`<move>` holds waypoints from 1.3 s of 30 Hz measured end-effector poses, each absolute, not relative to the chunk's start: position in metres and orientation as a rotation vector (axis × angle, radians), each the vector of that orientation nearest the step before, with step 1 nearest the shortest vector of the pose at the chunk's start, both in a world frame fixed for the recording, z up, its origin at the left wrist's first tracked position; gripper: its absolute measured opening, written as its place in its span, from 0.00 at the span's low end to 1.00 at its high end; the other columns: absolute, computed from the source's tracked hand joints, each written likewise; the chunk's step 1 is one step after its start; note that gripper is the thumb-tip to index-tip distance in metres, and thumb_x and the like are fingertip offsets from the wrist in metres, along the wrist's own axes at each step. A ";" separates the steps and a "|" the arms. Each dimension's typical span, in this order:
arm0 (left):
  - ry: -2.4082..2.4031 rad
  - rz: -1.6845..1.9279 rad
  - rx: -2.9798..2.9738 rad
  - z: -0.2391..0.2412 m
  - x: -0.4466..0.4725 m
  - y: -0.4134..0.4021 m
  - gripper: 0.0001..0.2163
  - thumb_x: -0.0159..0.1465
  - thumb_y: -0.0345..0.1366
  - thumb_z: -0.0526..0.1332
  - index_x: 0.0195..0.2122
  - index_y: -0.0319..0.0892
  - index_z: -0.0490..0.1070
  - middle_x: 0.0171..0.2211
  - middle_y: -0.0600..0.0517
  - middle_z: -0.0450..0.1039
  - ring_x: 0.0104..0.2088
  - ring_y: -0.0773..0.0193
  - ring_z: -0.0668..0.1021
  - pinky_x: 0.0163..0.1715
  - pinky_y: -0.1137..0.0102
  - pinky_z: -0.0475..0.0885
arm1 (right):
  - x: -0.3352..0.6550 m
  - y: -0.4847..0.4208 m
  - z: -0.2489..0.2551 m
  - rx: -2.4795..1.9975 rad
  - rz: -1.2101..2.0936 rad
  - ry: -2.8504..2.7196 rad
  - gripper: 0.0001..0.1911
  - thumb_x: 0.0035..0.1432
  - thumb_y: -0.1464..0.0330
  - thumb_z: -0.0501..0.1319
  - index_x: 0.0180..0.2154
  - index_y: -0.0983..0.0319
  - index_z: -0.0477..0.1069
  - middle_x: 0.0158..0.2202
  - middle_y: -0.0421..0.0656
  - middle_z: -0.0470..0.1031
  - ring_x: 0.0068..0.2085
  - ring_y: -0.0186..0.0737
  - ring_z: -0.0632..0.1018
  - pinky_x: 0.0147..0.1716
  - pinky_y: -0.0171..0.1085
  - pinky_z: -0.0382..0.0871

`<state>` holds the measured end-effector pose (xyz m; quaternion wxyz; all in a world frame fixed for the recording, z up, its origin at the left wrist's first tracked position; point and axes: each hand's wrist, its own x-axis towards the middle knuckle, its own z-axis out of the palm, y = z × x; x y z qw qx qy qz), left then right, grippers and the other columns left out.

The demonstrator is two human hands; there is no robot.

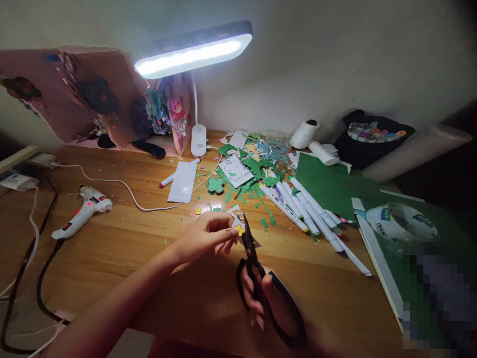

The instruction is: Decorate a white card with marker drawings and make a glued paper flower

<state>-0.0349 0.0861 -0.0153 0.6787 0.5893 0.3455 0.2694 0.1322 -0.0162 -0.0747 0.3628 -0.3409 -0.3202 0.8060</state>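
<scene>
My left hand [208, 236] pinches a small piece of white paper [237, 224] with a yellow and pink flower drawn on it, just above the wooden desk [149, 238]. My right hand [261, 296] grips black scissors [250, 248] by their handles, thumb and fingers through the loops. The blades point up and away from me and meet the paper's right edge. Both hands hover over the desk's front middle.
A lit desk lamp [196, 49] stands at the back. A white glue gun [80, 214] with cables lies left. Green paper scraps [253, 174], several white markers [305, 209], green sheets [328, 184], a tape roll [400, 221] and a marker case [372, 134] fill the right.
</scene>
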 end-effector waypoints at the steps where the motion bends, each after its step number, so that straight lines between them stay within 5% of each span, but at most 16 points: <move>1: 0.776 0.605 1.325 -0.015 -0.035 0.086 0.15 0.60 0.44 0.59 0.23 0.38 0.65 0.16 0.56 0.65 0.16 0.73 0.66 0.16 0.79 0.58 | 0.133 -0.016 -0.074 -0.893 2.086 -0.826 0.30 0.47 0.39 0.52 0.29 0.61 0.58 0.17 0.32 0.55 0.16 0.25 0.57 0.17 0.28 0.54; 39: 0.865 0.739 1.411 -0.019 -0.037 0.087 0.15 0.64 0.44 0.56 0.24 0.39 0.65 0.17 0.58 0.63 0.16 0.74 0.63 0.17 0.78 0.56 | 0.140 -0.001 -0.043 -1.110 2.113 -1.090 0.36 0.36 0.33 0.51 0.27 0.59 0.56 0.15 0.31 0.53 0.14 0.25 0.56 0.13 0.29 0.53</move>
